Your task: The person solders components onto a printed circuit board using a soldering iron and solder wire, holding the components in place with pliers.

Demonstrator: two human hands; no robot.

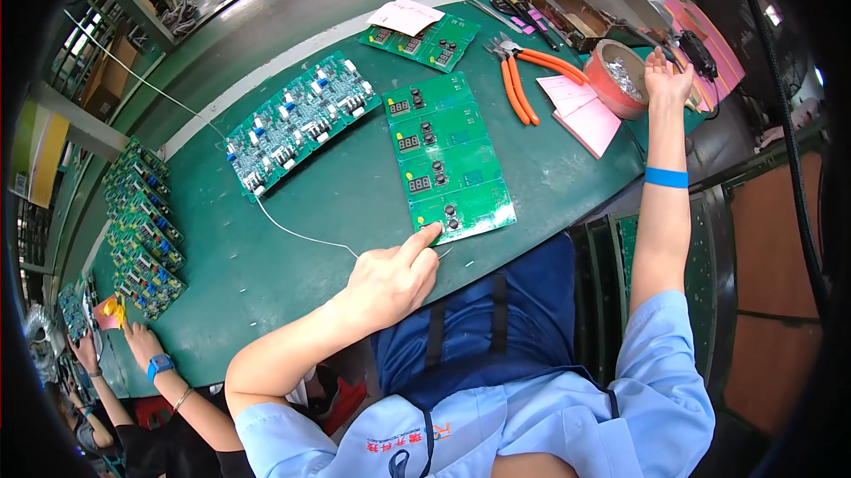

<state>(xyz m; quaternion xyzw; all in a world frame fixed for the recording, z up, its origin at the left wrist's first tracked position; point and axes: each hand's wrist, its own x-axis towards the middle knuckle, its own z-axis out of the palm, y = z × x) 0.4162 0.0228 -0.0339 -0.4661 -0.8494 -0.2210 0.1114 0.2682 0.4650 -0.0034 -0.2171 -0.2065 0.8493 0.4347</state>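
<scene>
A green circuit board panel (454, 159) lies in front of me on the table, with black displays, dark round parts and small yellow parts down its left side. My left hand (394, 283) is closed at its near left corner. The index finger presses on the board there and the other fingers are curled; the thumb's contact is partly hidden. My right hand (669, 81), palm turned up and fingers loosely apart, is beside a reddish round container (612, 93) holding silvery scraps. Nothing shows in that hand. A blue band (667, 178) circles the right forearm.
Orange-handled cutters (516, 88), pink paper (585, 119) and a parts tray (603, 8) lie far right. A populated board (301, 119) and stacked boards (146, 230) stand left. A white cord (306, 234) crosses the table. Another person's hand (142, 345) rests at lower left.
</scene>
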